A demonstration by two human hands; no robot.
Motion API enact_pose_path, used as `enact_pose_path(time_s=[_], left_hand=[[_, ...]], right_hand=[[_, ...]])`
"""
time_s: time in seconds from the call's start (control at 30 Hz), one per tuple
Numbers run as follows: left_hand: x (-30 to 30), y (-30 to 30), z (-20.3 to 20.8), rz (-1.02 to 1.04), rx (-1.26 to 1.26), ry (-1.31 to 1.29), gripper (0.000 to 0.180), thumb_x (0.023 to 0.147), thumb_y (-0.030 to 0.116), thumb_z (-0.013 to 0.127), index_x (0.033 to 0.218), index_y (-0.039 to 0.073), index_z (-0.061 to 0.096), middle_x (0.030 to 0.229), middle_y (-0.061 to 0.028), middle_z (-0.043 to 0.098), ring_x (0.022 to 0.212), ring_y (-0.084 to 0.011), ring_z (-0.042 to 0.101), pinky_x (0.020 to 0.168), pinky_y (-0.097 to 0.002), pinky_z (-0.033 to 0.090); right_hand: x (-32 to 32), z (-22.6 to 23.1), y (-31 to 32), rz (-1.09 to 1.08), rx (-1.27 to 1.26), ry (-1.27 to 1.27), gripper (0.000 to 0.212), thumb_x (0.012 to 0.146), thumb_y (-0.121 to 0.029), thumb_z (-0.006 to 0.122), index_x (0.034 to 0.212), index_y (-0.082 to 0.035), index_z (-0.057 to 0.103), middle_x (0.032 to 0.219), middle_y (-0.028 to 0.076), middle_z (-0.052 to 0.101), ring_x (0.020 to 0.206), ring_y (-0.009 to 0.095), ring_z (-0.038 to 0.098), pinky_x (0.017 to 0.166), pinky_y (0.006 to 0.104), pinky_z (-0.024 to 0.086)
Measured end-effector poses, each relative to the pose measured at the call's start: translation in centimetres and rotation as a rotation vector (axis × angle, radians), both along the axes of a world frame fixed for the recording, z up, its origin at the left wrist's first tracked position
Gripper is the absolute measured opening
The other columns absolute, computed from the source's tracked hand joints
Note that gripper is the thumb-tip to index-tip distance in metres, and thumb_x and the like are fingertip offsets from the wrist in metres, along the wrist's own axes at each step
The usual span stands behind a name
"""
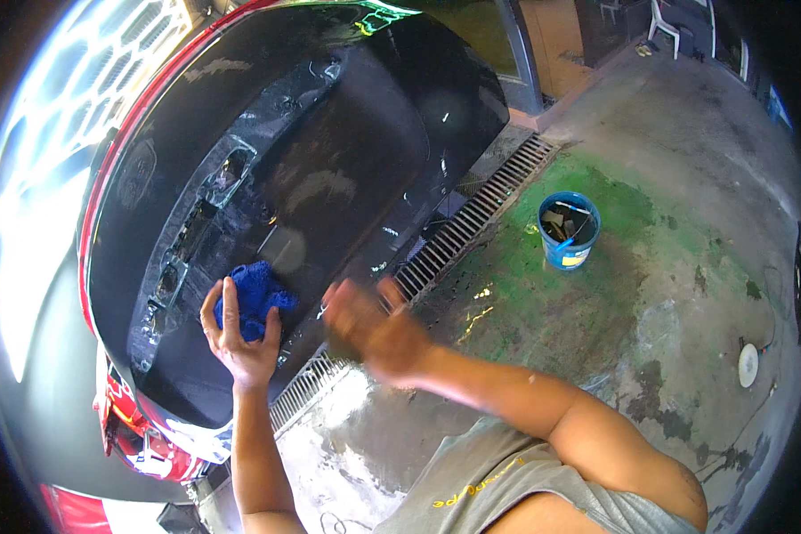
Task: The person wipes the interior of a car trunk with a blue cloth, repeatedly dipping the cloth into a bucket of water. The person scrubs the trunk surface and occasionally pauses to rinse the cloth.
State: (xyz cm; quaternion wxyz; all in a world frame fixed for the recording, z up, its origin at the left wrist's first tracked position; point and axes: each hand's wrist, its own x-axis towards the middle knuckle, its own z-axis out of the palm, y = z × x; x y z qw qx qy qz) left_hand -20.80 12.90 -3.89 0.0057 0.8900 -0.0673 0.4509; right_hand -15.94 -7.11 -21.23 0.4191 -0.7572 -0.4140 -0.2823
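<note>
My left hand (238, 338) presses a bundled blue cloth (256, 298) against the dark tailgate (329, 178) of a car, its fingers curved around the cloth's near side. To the right of the cloth, my right hand (378, 329) is in front of the lower part of the tailgate. Motion smears its fingers, and whether it holds anything cannot be made out. The tailgate has a recessed strip with openings (196, 214), and pale scuffs and wet-looking specks mark its dark surface.
A metal drain grate (472, 218) runs along the floor below the tailgate. On the green-stained concrete stands a blue bucket (568, 254) with several items inside. A red tail lamp (142, 436) is at lower left. Farther off are a white chair (666, 31) and a round white object (748, 365).
</note>
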Motion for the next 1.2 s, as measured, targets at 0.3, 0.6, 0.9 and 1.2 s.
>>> enact_pose_path(time_s=[0.3, 0.6, 0.9, 1.2], left_hand=[[-0.2, -2.4, -0.5, 0.011, 0.062, 0.009, 0.064, 0.061, 0.042, 0.104, 0.117, 0.016, 0.087, 0.141, -0.0204, 0.070, 0.126, -0.0416, 0.068, 0.106, -0.0542, 0.056], [0.5, -2.8, -1.9, -0.186, 0.048, 0.070, 0.039, 0.067, 0.035, 0.096, 0.102, 0.024, 0.084, 0.121, -0.0125, 0.069, 0.113, -0.0349, 0.066, 0.097, -0.0505, 0.055], [-17.3, 24.6, 3.5, -0.040, 0.251, -0.026, 0.035, 0.070, 0.028, 0.096, 0.102, 0.021, 0.084, 0.118, -0.0104, 0.070, 0.109, -0.0314, 0.069, 0.093, -0.0451, 0.059], [-21.4, 33.9, 5.2, -0.263, 0.188, -0.219, 0.040, 0.068, 0.022, 0.096, 0.107, 0.018, 0.084, 0.119, -0.0112, 0.071, 0.110, -0.0358, 0.070, 0.094, -0.0478, 0.059]], right_hand=[[18.5, 1.3, -14.6, -0.284, 0.221, -0.015, 0.052, 0.119, -0.035, 0.047, 0.165, -0.011, 0.049, 0.176, 0.016, 0.040, 0.165, 0.033, 0.034, 0.132, 0.0504, 0.024], [8.3, 2.0, -6.0, -0.380, -0.009, -0.124, 0.062, 0.121, -0.045, 0.029, 0.172, -0.011, 0.036, 0.180, 0.013, 0.034, 0.169, 0.033, 0.025, 0.135, 0.0564, 0.013], [-12.2, 2.7, 12.2, -0.135, -0.248, -0.277, 0.084, 0.096, -0.026, 0.063, 0.173, -0.010, 0.034, 0.180, 0.015, 0.034, 0.170, 0.032, 0.025, 0.136, 0.0621, 0.006], [-26.2, 5.1, 33.2, 0.104, -0.492, -0.581, 0.081, 0.087, -0.019, 0.071, 0.165, -0.013, 0.050, 0.177, 0.005, 0.043, 0.169, 0.023, 0.028, 0.135, 0.0642, 0.012]])
